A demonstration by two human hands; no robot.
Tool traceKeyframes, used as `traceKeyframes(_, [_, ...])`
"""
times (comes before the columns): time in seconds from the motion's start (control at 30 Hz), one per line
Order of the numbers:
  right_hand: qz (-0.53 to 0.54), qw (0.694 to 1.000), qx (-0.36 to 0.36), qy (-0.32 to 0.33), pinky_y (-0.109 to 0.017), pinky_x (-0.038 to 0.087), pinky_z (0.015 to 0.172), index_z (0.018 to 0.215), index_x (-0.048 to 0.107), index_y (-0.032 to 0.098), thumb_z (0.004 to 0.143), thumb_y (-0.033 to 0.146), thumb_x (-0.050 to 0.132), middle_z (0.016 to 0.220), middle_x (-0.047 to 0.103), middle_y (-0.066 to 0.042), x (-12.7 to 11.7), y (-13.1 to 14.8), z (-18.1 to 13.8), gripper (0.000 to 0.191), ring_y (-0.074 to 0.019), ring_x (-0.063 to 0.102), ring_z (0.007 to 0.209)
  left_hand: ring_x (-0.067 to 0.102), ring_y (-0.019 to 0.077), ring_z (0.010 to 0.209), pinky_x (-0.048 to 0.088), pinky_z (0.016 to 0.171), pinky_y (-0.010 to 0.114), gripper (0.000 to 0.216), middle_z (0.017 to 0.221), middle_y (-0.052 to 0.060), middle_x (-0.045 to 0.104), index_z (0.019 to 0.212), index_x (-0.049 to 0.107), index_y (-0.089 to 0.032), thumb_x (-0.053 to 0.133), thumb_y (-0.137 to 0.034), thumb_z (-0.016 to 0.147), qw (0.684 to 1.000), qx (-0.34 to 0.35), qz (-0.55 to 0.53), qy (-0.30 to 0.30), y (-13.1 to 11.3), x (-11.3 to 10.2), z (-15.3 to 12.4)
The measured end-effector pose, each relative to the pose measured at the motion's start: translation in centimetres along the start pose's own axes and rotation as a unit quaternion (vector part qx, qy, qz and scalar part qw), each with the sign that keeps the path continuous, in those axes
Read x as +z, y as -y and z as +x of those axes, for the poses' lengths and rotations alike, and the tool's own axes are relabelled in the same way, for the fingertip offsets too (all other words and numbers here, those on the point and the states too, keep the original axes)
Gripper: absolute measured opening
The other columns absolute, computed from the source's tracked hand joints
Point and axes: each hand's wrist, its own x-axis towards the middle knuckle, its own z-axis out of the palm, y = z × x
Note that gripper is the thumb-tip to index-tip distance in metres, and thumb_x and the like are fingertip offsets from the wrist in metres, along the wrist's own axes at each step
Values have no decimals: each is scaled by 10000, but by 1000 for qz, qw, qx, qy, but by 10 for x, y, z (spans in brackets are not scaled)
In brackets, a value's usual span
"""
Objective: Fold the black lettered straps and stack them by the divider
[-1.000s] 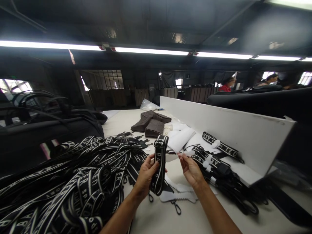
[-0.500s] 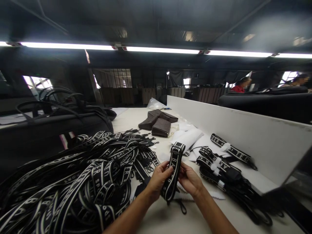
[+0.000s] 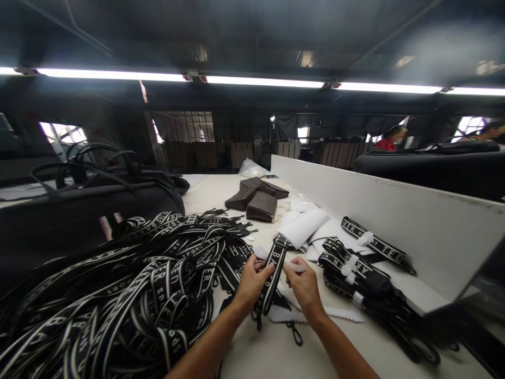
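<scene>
My left hand [image 3: 250,281] is closed round a folded black strap with white lettering [image 3: 274,268], held upright just above the table. My right hand [image 3: 302,284] sits beside it on the right, its fingers pinching a small white strip [image 3: 295,267] against the strap. White zigzag-edged strips [image 3: 315,315] and a metal clip [image 3: 294,332] lie on the table beneath both hands. A big loose heap of the same lettered straps [image 3: 138,284] fills the left side.
Folded, banded straps [image 3: 355,273] are stacked to the right against a white divider board [image 3: 386,210]. White paper sheets [image 3: 302,226] and brown pouches [image 3: 254,197] lie farther back. Black bags [image 3: 79,200] stand at the left. Other people sit beyond the divider.
The strap has dropped lower and tilted. My right hand came in from apart to touch it, then took up a white strip at its side.
</scene>
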Motion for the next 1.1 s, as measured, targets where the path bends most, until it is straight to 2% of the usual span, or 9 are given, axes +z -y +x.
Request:
traceKeyframes(0.13, [-27,996,-82,1,-215,329,446,715,489,209,809,409,650,514,433,72,1,-1,0,274,-93,392,451,671,205,825,502,741,271,374,861,78,718,893,579,-155,792,-385,689,998,21,54,-21,0,-2,0])
traceKeyframes(0.3, [44,997,-60,16,-193,314,395,942,552,200,791,340,687,506,465,92,-3,-1,2,246,-87,395,406,686,222,844,529,788,331,477,983,98,717,979,565,-160,834,-368,645,996,-36,-69,34,4,0,0])
traceKeyframes(0.43, [32,994,-71,71,-186,375,413,839,600,184,784,317,711,500,517,66,-10,5,3,182,-88,454,422,674,232,924,516,844,332,518,1039,107,709,1082,608,-145,832,-333,654,994,-33,-84,54,-1,0,-1])
traceKeyframes(0.6, [52,982,-77,164,-257,548,776,951,684,177,716,256,780,889,708,-40,-13,3,7,265,-173,669,838,660,219,903,503,810,300,409,972,80,711,1010,642,-144,798,-308,670,1000,5,-14,-1,-2,-7,3])
traceKeyframes(0.73, [29,979,-69,189,-267,559,678,953,734,196,830,296,664,780,700,-33,-13,-8,9,173,-156,653,670,622,204,861,474,798,287,258,857,43,688,874,643,-155,760,-278,679,992,64,103,-20,6,-14,8])
traceKeyframes(0.83, [-40,972,-149,175,-236,526,698,864,772,253,823,264,681,737,647,-18,-13,-9,6,100,-139,588,647,589,195,787,453,736,275,208,758,17,648,793,625,-157,743,-285,677,980,65,185,-33,15,-17,9])
traceKeyframes(0.93, [-61,964,-195,171,-236,506,798,832,780,285,814,236,682,899,646,-36,-9,-6,0,111,-155,603,793,568,192,761,428,716,273,136,752,14,630,783,615,-158,690,-239,704,968,61,245,9,22,-15,7])
traceKeyframes(1.03, [-38,970,-176,165,-275,486,908,793,769,268,813,229,664,1076,651,-46,-2,-6,-4,114,-186,614,954,580,201,790,422,733,283,123,819,32,647,878,616,-170,588,-176,759,965,68,249,54,26,-8,1])
traceKeyframes(1.1, [-29,980,-145,136,-293,486,920,772,753,255,810,251,663,1152,651,-41,2,-8,-4,98,-194,613,985,586,207,797,422,742,291,139,831,40,651,918,602,-184,538,-171,795,968,65,236,46,28,-3,-5])
